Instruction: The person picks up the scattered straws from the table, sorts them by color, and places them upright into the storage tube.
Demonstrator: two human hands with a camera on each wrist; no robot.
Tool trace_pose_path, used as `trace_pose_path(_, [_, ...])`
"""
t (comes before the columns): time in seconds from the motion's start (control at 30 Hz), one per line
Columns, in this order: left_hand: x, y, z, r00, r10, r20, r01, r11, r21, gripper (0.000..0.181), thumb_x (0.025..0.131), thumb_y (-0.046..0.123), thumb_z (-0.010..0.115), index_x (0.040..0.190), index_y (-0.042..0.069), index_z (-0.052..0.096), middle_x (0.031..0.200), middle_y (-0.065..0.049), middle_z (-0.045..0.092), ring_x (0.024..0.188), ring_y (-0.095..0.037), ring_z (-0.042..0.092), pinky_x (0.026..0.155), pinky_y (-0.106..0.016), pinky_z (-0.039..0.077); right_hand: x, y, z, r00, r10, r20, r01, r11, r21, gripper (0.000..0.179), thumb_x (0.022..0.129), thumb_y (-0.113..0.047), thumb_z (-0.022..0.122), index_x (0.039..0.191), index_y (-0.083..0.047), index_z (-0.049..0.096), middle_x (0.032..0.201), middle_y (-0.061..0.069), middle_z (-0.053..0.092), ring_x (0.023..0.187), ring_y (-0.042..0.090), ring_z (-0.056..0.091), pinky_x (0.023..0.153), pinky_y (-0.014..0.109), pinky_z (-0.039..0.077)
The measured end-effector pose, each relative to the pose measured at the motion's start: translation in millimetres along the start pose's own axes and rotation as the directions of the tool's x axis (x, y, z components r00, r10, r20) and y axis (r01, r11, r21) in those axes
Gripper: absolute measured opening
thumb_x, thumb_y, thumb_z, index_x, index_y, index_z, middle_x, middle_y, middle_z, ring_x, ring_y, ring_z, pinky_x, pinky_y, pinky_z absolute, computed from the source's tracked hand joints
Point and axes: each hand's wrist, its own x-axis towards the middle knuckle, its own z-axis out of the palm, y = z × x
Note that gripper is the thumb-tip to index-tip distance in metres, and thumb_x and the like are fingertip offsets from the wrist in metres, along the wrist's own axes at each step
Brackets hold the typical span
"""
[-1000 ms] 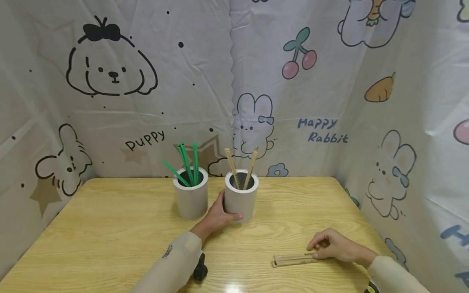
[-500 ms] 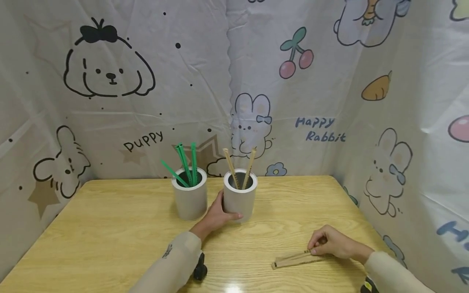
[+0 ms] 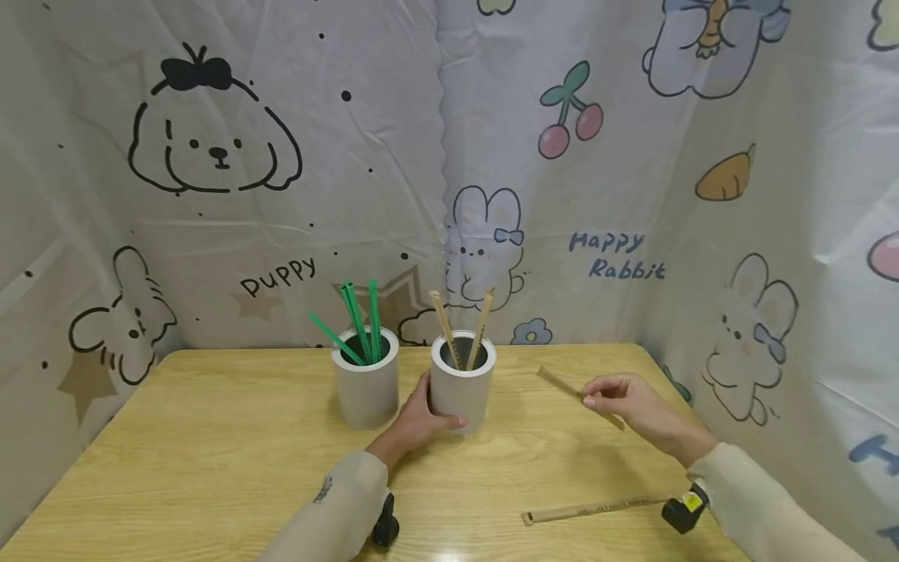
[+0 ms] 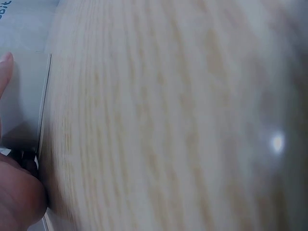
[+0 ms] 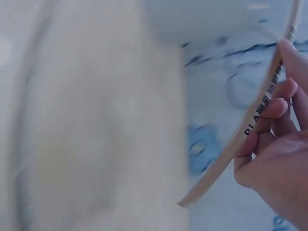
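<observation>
My left hand (image 3: 419,417) grips the side of a white cylindrical holder (image 3: 472,398), thumb across its front. Two brown paper-wrapped straws (image 3: 481,332) lean inside this holder. In the left wrist view, the holder's pale wall (image 4: 26,101) shows at the left edge with part of the hand. Off to the right, my right hand (image 3: 632,406) pinches another brown wrapped straw (image 3: 559,383) above the table, its far end pointing up and left. Dark printing on that wrapped straw (image 5: 216,163) shows in the right wrist view. One more wrapped straw (image 3: 590,510) lies on the table below.
A second white holder (image 3: 367,402) with several green straws (image 3: 374,320) stands just left of the gripped one. The wooden table (image 3: 211,468) ends at a printed cloth (image 3: 379,156) hanging behind it and on both sides.
My right hand has picked up one of the two straws from the table and raised it toward the back. The left hand stays on its holder.
</observation>
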Motion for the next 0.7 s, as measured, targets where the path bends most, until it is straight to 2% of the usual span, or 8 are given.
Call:
trace_pose_path(0.07, [0.0, -0.8, -0.3, 1.0, 0.002, -0.003, -0.002, 1.0, 0.006, 0.108, 0.075, 0.015, 0.09, 0.16, 0.011, 0.022, 0.16, -0.019, 0.038, 0.145, -0.041, 0.039, 0.121, -0.059, 0.029, 11.3, -15.6, 3.8, 0.998, -0.049, -0.047, 0.055, 0.991, 0.123, 0.017, 0.103, -0.015, 0.058, 0.105, -0.021, 0.075, 0.1, -0.019, 0.066, 0.096, 0.001, 0.058, 0.088, 0.017, 0.045])
trace_pose_path(0.13, [0.2, -1.4, -0.9, 1.0, -0.002, -0.003, 0.002, 1.0, 0.013, 0.108, 0.075, 0.016, 0.09, 0.16, 0.011, 0.023, 0.16, -0.018, 0.039, 0.145, -0.041, 0.04, 0.121, -0.059, 0.029, 23.4, -31.7, 9.3, 0.988, -0.123, -0.088, 0.144, 0.948, 0.286, 0.025, 0.104, -0.011, 0.055, 0.1, -0.025, 0.075, 0.098, -0.018, 0.069, 0.095, 0.0, 0.06, 0.088, 0.016, 0.046])
trace_pose_path(0.2, [0.6, -2.0, -2.1, 1.0, 0.002, -0.002, -0.002, 1.0, 0.027, 0.108, 0.075, 0.018, 0.09, 0.16, 0.011, 0.022, 0.16, -0.018, 0.039, 0.144, -0.041, 0.041, 0.12, -0.06, 0.031, 36.3, -49.0, 16.1, 0.973, -0.191, -0.129, 0.229, 0.863, 0.45, 0.029, 0.105, -0.007, 0.052, 0.098, -0.023, 0.076, 0.096, -0.013, 0.071, 0.092, 0.002, 0.062, 0.087, 0.017, 0.048])
trace_pose_path(0.3, [0.7, -2.6, -1.9, 1.0, -0.004, 0.004, 0.004, 0.999, 0.033, 0.108, 0.076, 0.018, 0.09, 0.16, 0.012, 0.022, 0.16, -0.018, 0.038, 0.145, -0.04, 0.04, 0.12, -0.059, 0.031, 52.8, -71.5, 27.9, 0.947, -0.245, -0.206, 0.32, 0.71, 0.628, 0.028, 0.104, -0.005, 0.052, 0.096, -0.018, 0.075, 0.094, -0.008, 0.072, 0.087, 0.007, 0.062, 0.085, 0.021, 0.049])
trace_pose_path(0.4, [1.2, -3.3, -1.7, 1.0, 0.002, 0.006, -0.002, 0.999, 0.034, 0.108, 0.076, 0.018, 0.09, 0.16, 0.011, 0.022, 0.16, -0.018, 0.039, 0.144, -0.04, 0.041, 0.12, -0.059, 0.031, 69.0, -89.7, 40.3, 0.935, -0.245, -0.257, 0.355, 0.623, 0.697, 0.024, 0.104, -0.01, 0.053, 0.095, -0.02, 0.073, 0.093, -0.008, 0.069, 0.085, 0.009, 0.058, 0.083, 0.024, 0.044])
trace_pose_path(0.47, [1.4, -3.6, -1.4, 1.0, 0.012, 0.008, -0.012, 0.999, 0.034, 0.108, 0.076, 0.017, 0.09, 0.16, 0.011, 0.022, 0.159, -0.018, 0.039, 0.144, -0.04, 0.042, 0.12, -0.059, 0.032, 79.0, -97.4, 49.1, 0.932, -0.234, -0.277, 0.363, 0.598, 0.715, 0.022, 0.103, -0.013, 0.055, 0.093, -0.022, 0.072, 0.091, -0.009, 0.067, 0.083, 0.009, 0.055, 0.082, 0.024, 0.042])
trace_pose_path(0.57, [1.4, -4.1, -0.9, 1.0, 0.024, 0.012, -0.024, 0.999, 0.027, 0.107, 0.076, 0.016, 0.089, 0.16, 0.01, 0.022, 0.159, -0.018, 0.04, 0.143, -0.041, 0.042, 0.119, -0.059, 0.032, 92.0, -100.3, 62.2, 0.939, -0.195, -0.284, 0.344, 0.582, 0.737, 0.021, 0.102, -0.016, 0.057, 0.089, -0.024, 0.07, 0.088, -0.01, 0.065, 0.082, 0.008, 0.055, 0.081, 0.023, 0.043])
trace_pose_path(0.7, [0.4, -3.8, -0.4, 0.999, 0.031, 0.017, -0.031, 0.999, 0.013, 0.107, 0.077, 0.014, 0.088, 0.16, 0.01, 0.021, 0.159, -0.018, 0.039, 0.143, -0.041, 0.042, 0.118, -0.06, 0.033, 105.0, -91.1, 78.5, 0.956, -0.113, -0.271, 0.283, 0.598, 0.75, 0.026, 0.104, -0.014, 0.053, 0.087, -0.025, 0.068, 0.085, -0.01, 0.064, 0.081, 0.006, 0.055, 0.081, 0.022, 0.042])
